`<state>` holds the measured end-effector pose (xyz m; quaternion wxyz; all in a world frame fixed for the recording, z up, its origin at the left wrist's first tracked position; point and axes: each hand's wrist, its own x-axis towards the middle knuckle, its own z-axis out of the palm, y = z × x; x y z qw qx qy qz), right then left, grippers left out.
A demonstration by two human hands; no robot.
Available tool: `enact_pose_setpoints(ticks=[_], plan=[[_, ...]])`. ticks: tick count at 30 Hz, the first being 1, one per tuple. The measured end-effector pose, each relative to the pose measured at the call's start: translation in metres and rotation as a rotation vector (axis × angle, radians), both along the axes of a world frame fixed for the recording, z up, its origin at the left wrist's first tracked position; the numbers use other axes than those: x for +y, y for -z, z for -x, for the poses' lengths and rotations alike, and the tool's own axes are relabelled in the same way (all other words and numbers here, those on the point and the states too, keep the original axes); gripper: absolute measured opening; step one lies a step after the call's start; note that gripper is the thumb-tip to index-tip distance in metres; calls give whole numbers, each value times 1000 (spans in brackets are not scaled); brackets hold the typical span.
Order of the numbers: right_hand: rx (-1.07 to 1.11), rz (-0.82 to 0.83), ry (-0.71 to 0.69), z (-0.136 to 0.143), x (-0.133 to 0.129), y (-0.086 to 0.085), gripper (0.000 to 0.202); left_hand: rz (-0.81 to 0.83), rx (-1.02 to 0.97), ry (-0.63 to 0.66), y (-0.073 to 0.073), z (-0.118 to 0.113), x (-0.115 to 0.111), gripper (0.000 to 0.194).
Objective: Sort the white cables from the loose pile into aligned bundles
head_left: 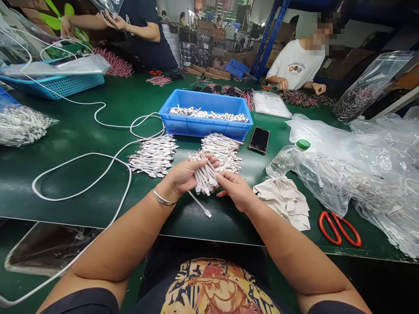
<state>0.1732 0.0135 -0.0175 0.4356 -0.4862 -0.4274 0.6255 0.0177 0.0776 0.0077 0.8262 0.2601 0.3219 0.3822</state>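
Observation:
A bundle of short white cables (205,176) with white plugs lies in my left hand (185,175), thumb across it. My right hand (235,188) pinches the bundle's right side with its fingertips. Below the bundle, one loose white cable (200,205) rests on the green table (75,174). A pile of white cables (153,155) is to the left, and a second pile (225,150) lies just behind my hands, partly hidden by them. Behind both piles stands a blue bin (204,126) holding more white cables (209,114).
A phone (259,140), a clear bottle (284,160), a cloth (284,200), red-handled scissors (339,229) and plastic bags of cables (369,183) are on the right. A long white cord (94,153) loops across the left. Two people work across the table.

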Motion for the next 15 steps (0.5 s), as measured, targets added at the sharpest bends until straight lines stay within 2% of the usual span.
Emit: enact_pose_setpoints(ticks=[9,15], plan=[[-38,-12,101,-3,3,3,30,-4,-3,40,1,0,0,20],[69,54,192,-3,6,3,36,-26,1,10,-1,0,3,17]])
